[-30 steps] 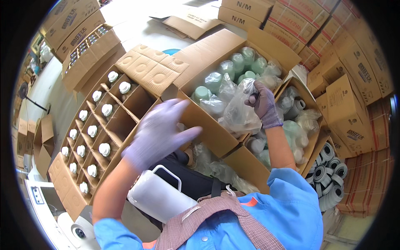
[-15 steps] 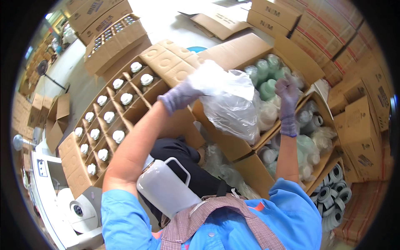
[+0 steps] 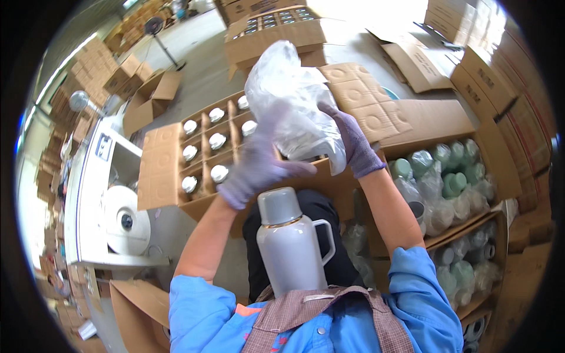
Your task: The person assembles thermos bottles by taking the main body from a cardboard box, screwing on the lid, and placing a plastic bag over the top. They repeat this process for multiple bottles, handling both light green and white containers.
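Observation:
A crumpled clear plastic bag (image 3: 291, 88) hangs in front of me over the divided carton. My right hand (image 3: 356, 141), in a purple-grey glove, grips the bag's right side; some of its fingers are hidden behind the plastic. My left hand (image 3: 259, 156), gloved alike and blurred by motion, is at the bag's lower left with thumb and fingers spread apart. A pale grey vacuum flask (image 3: 291, 250) with a grey cup lid and side handle leans upright in my lap against my apron.
Beyond my knees, a divided carton (image 3: 160, 165) holds several white-topped flasks. At right stand open cartons (image 3: 438, 240) of plastic-wrapped green and grey parts. A white machine (image 3: 88, 206) with a roll (image 3: 125, 235) is at left. Stacked boxes (image 3: 276, 35) and a fan (image 3: 154, 26) are farther off.
My view has swung to the right carton's left, toward the divided carton. The bag has moved over that carton. My right hand has come from the right carton to the bag; the left has loosened.

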`<state>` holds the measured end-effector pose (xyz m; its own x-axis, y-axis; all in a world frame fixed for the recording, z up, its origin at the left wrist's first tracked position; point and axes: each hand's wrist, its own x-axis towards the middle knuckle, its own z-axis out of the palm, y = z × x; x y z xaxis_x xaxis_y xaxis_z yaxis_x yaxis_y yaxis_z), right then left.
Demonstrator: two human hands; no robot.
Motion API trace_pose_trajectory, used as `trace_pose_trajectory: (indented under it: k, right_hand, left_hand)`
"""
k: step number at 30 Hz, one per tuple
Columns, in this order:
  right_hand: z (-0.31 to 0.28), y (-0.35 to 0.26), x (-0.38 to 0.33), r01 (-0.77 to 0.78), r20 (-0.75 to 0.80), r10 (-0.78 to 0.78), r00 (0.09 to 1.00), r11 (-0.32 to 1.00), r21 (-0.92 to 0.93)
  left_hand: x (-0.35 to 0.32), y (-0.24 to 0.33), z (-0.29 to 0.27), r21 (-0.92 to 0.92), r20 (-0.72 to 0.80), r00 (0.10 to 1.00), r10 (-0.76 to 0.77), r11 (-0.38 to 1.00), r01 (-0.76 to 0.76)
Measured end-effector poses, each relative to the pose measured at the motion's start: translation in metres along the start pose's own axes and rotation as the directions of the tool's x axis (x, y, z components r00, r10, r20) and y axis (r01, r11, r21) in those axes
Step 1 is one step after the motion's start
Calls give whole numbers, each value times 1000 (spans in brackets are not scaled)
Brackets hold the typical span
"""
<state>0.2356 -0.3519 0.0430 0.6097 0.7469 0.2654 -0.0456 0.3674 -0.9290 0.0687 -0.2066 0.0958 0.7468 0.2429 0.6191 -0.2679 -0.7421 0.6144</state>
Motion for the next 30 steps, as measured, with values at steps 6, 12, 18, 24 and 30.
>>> trace_pose_trajectory:
  k: [6, 12, 18, 24, 30]
  right_hand:
    - [77, -21, -10, -20, -146, -11, 989, 978, -210]
    - [70, 38, 0, 31, -185, -96, 978, 944, -328]
    - [58, 60, -31, -225, -205, 339, 918, 872, 434]
    - [38, 84, -107, -435, -255, 493, 832, 864, 252]
    - [33, 42, -163, -62, -150, 35, 988, 981, -184]
  left_hand:
    - [-60, -91, -43, 278, -53, 998, -27, 960, 41]
    - [-86, -86, -45, -781, 65, 947, -314, 574, 244]
    - [-135, -69, -39, -639, 104, 683, -723, 478, 603]
    - [-173, -49, -28, -294, -1, 619, -786, 592, 751]
    - [-177, 22, -31, -83, -283, 936, -207, 978, 191]
